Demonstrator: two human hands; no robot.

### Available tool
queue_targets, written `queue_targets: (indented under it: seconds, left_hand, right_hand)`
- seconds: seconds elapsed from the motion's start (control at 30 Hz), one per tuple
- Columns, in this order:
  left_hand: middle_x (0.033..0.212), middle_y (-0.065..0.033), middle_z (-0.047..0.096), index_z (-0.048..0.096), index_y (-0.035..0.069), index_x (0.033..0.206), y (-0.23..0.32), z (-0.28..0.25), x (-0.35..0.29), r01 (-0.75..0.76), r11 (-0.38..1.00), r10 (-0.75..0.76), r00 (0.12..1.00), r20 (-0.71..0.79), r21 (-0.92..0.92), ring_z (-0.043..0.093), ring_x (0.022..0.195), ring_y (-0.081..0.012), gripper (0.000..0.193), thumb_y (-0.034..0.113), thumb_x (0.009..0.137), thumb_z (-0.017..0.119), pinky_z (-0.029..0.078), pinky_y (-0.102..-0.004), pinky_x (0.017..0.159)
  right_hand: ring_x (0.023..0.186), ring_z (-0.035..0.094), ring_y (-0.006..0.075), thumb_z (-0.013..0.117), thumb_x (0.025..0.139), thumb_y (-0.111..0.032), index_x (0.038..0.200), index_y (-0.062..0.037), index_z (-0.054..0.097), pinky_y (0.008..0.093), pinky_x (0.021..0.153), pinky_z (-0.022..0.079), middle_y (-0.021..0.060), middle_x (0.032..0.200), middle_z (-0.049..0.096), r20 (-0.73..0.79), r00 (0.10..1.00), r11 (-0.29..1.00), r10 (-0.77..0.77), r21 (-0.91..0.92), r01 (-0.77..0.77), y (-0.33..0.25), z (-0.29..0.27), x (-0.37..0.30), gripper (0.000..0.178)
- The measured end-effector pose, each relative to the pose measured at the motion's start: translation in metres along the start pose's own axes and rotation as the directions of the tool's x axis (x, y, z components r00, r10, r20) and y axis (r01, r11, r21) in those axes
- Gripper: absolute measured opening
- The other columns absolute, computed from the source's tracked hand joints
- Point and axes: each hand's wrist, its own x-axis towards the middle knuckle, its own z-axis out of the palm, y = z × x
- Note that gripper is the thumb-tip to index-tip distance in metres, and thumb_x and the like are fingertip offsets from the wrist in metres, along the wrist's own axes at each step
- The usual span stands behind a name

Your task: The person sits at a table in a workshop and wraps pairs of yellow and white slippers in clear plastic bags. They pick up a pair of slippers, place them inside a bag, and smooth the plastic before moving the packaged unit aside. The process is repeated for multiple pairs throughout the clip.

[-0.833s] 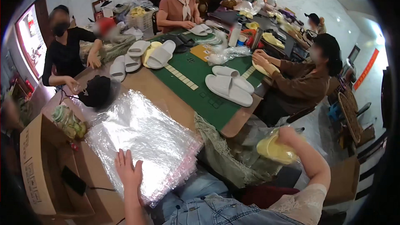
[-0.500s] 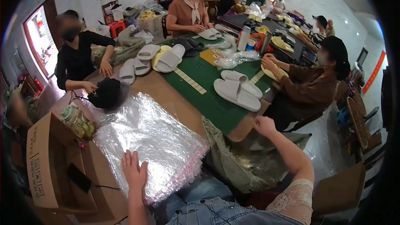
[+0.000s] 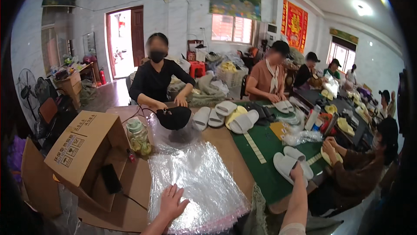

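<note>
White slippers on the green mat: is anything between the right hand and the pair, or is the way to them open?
Nothing visible stands in the way. The right hand is already at the pair of white slippers on the green mat, its fingers at the nearer slipper's edge. The left hand rests on the clear plastic sheet, apart from them.

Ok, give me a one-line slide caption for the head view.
Left hand flat on a clear plastic bag, right hand touching a white slipper pair.

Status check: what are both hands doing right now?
Left hand flat on clear plastic bag, fingers spread. Right hand touching white slippers, holding nothing. No obstruction between.
</note>
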Motion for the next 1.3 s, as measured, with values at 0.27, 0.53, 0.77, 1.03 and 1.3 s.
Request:
queue_targets:
  seconds: [0.27,0.53,0.77,1.03,1.3]
  left_hand:
    - [0.140,-0.0275,0.049,0.060,0.009,0.130,-0.005,0.006,-0.002,0.000,1.000,0.000,1.000,-0.017,0.011,0.041,0.133,-0.0445,0.061,0.052,0.087,0.061,0.024,-0.0545,0.114]
    - [0.141,-0.0275,0.047,0.059,0.008,0.130,-0.003,0.001,-0.002,0.000,1.000,0.000,1.000,-0.002,-0.004,0.039,0.134,-0.0450,0.060,0.050,0.087,0.062,0.024,-0.0543,0.114]
    - [0.150,-0.0269,0.036,0.048,0.008,0.140,0.030,-0.026,0.007,-0.105,0.990,0.083,0.976,0.199,0.099,0.028,0.141,-0.0460,0.066,0.051,0.091,0.055,0.022,-0.0522,0.117]
    - [0.158,-0.0201,0.026,0.038,0.022,0.149,0.049,0.001,-0.021,-0.344,0.938,0.285,0.830,0.480,0.037,0.018,0.147,-0.0407,0.083,0.073,0.085,0.051,0.015,-0.0521,0.120]
    - [0.160,-0.0149,0.025,0.039,0.024,0.149,0.039,0.013,-0.029,-0.309,0.950,0.306,0.875,0.376,-0.054,0.017,0.148,-0.0378,0.080,0.074,0.087,0.046,0.013,-0.0515,0.120]
  right_hand:
    - [0.105,0.057,0.0405,0.063,0.075,-0.007,0.097,-0.0038,0.061,0.0497,0.089,0.047,0.0207,0.106,0.060,-0.170,0.963,0.972,-0.210,-0.145,0.186,-0.019,0.001,-0.034,0.022]
    - [0.098,0.059,0.0431,0.073,0.072,-0.024,0.093,0.0026,0.061,0.0516,0.086,0.048,0.0243,0.100,0.062,-0.129,0.915,0.919,-0.383,-0.152,0.363,-0.052,0.012,-0.134,0.036]
    - [0.097,0.060,0.0440,0.068,0.078,-0.028,0.101,0.0042,0.058,0.0528,0.085,0.048,0.0254,0.101,0.062,-0.107,0.956,0.957,-0.273,-0.135,0.258,-0.054,0.019,-0.149,0.041]
    - [0.095,0.059,0.0445,0.065,0.080,-0.026,0.098,0.0031,0.057,0.0536,0.084,0.047,0.0246,0.100,0.062,-0.166,0.930,0.945,-0.327,-0.065,0.321,-0.052,0.025,-0.146,0.035]
    - [0.093,0.060,0.0443,0.063,0.080,-0.025,0.096,0.0019,0.058,0.0531,0.080,0.047,0.0248,0.096,0.063,-0.180,0.937,0.954,-0.299,-0.037,0.298,-0.051,0.024,-0.148,0.031]
